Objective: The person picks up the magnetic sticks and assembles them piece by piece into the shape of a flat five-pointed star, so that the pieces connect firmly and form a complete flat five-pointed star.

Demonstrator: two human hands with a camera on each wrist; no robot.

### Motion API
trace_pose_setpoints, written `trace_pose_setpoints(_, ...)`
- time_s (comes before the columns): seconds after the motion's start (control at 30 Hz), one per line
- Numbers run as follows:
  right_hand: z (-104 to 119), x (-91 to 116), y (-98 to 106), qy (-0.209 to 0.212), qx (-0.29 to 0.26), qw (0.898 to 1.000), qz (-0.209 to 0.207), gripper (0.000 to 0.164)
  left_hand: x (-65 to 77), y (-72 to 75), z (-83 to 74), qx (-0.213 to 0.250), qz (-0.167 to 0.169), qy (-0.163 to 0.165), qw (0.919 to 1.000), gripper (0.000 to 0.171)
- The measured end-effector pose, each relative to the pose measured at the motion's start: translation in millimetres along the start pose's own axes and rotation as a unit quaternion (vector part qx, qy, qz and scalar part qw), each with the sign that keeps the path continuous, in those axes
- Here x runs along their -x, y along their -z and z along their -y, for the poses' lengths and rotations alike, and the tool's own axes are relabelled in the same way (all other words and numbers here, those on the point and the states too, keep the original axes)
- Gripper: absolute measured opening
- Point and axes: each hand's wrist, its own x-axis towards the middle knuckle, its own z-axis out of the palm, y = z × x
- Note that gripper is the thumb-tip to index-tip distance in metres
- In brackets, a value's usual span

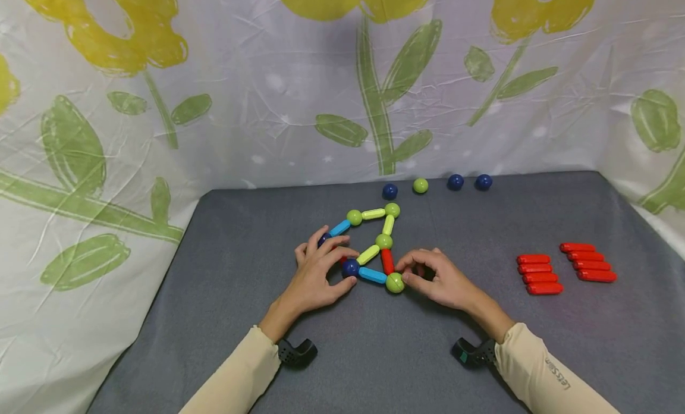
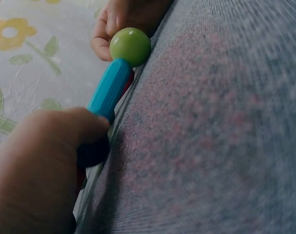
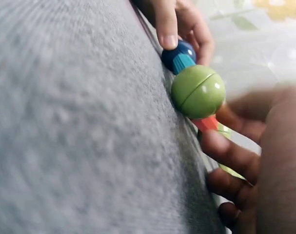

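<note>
A linked frame of balls and short rods lies on the grey table. My left hand (image 1: 317, 275) grips a dark blue ball (image 1: 350, 267) at its near left corner, thumb in front and fingers behind. Another dark blue ball (image 1: 324, 240) and a red rod show partly under those fingers. A light blue rod (image 1: 372, 275) joins the gripped ball to a green ball (image 1: 395, 282). My right hand (image 1: 441, 277) pinches that green ball from the right, fingers curled. From it a red rod (image 1: 387, 261) runs back to another green ball (image 1: 383, 241). Yellow-green rods (image 1: 368, 255) link other balls.
Loose dark blue balls (image 1: 455, 182) and a green ball (image 1: 420, 185) lie along the table's back edge. Two groups of red rods (image 1: 537, 277) lie at the right. A flowered cloth (image 1: 257, 104) hangs behind the table.
</note>
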Motion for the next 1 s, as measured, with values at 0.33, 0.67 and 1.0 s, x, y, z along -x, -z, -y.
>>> trace_pose_setpoints(0.33,0.8,-1.9,-3.9,0.016,0.075,0.997,0.004,0.043,0.5,-1.0,-2.4,0.037,0.033,-0.030,0.9983,0.030)
trace_pose_setpoints(0.67,8.9,-2.1,-10.2,0.036,0.126,0.991,0.033,0.031,-1.4,-0.5,-5.5,0.081,0.058,-0.048,0.9939,0.024)
trace_pose_setpoints(1.0,8.0,-2.5,-12.9,0.037,0.099,0.994,0.019,0.027,-1.1,-2.4,-6.0,0.070,0.045,-0.042,0.9957,0.019)
